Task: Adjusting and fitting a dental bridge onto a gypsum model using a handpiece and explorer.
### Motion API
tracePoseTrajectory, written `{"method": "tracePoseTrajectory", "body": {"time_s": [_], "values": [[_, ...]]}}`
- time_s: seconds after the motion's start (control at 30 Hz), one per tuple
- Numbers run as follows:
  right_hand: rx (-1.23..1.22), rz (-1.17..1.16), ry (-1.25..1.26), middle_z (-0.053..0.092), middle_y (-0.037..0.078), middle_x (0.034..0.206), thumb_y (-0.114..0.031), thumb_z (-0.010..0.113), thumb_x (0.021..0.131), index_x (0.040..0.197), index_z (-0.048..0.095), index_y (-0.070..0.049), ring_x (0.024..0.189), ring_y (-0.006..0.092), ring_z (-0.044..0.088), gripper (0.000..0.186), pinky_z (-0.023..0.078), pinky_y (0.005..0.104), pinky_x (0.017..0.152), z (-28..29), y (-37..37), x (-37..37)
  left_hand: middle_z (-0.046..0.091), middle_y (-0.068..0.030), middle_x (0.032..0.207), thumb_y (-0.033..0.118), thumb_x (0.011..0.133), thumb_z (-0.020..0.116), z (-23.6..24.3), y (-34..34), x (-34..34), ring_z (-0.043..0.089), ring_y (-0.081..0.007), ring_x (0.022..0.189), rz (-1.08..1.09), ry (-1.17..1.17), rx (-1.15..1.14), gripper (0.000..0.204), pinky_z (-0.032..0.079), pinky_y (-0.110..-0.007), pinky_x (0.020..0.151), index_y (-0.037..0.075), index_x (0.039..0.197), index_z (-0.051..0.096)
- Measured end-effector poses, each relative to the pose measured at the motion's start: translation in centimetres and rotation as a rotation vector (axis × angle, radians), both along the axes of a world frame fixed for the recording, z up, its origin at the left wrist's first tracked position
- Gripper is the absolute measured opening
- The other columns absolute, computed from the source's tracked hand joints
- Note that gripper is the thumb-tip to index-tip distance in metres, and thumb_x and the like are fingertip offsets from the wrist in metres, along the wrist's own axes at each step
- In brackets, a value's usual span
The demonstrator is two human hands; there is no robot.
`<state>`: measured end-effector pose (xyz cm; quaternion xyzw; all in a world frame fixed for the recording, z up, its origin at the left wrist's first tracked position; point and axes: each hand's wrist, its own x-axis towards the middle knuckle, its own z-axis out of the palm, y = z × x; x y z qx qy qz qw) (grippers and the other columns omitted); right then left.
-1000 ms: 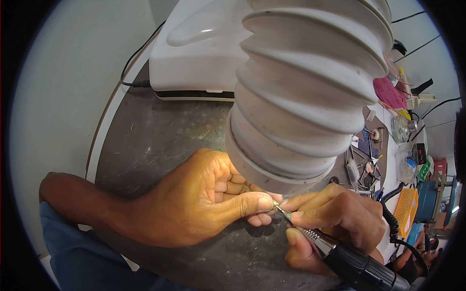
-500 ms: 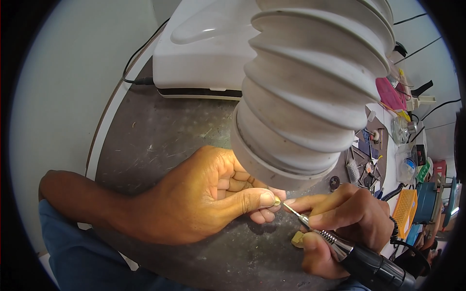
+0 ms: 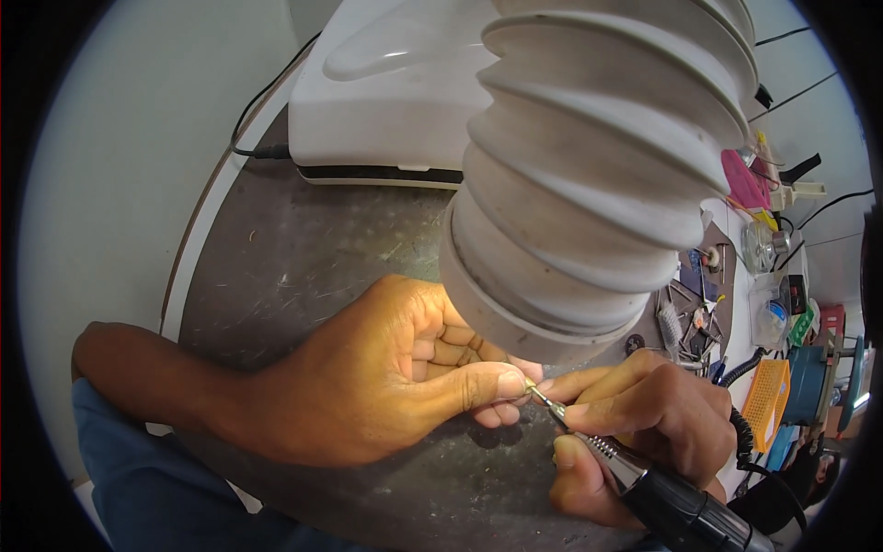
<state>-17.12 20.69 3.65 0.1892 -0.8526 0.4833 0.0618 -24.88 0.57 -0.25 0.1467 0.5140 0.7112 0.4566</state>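
My left hand is closed, with a small yellowish cap-like piece pinched at the tips of thumb and fingers. Most of that piece is hidden by the thumb and the tool tip. In my right hand is a rotary handpiece with a silver nose and black body, gripped like a pen. Its thin bur reaches the yellowish piece and appears to touch it. Both hands are just below the mouth of a white ribbed suction hose.
A white machine stands at the back of the dark scratched mat. Small burs and tools lie to the right, near an orange basket and a coiled black cord. A dark disc lies beyond my right hand.
My right hand has moved left with the handpiece, bringing the bur onto the yellowish piece. A tan block seen beside that hand is now hidden. My left hand has barely moved.
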Motion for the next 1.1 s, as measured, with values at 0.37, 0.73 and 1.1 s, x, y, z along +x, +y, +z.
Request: {"method": "tracePoseTrajectory", "body": {"time_s": [0.37,0.73,1.1], "values": [[0.111,-0.012,0.016,0.067,0.015,0.071,0.002,0.08,0.067,0.085,0.065,0.003,0.071,0.0282,0.073,0.024,0.06,0.0341,0.065,0.2,0.3,-0.2,0.069,-0.0099,0.095,0.004,0.096,0.063,0.3,0.2,-0.2,0.068,-0.0137,0.084,-0.017,0.036,-0.002,0.014,0.058,-0.028,0.077,-0.004,0.108,0.063],[0.114,0.016,0.075,0.066,0.015,0.069,0.0,0.08,0.067,0.083,0.063,0.003,0.067,0.0285,0.073,0.023,0.06,0.0332,0.06,-0.1,0.7,0.0,0.068,-0.0094,0.093,0.004,0.096,0.063,0.3,0.4,-0.2,0.067,-0.013,0.083,-0.016,-0.039,0.025,0.013,0.057,-0.028,0.075,-0.004,0.106,0.063],[0.133,-0.028,0.093,0.065,0.014,0.067,0.003,0.076,0.064,0.081,0.062,0.003,0.064,0.0279,0.072,0.022,0.059,0.032,0.057,0.0,0.2,0.1,0.067,-0.0097,0.096,0.003,0.096,0.063,0.2,0.4,-0.3,0.066,-0.0136,0.085,-0.051,0.008,0.019,0.013,0.058,-0.028,0.076,-0.004,0.107,0.062]]}}
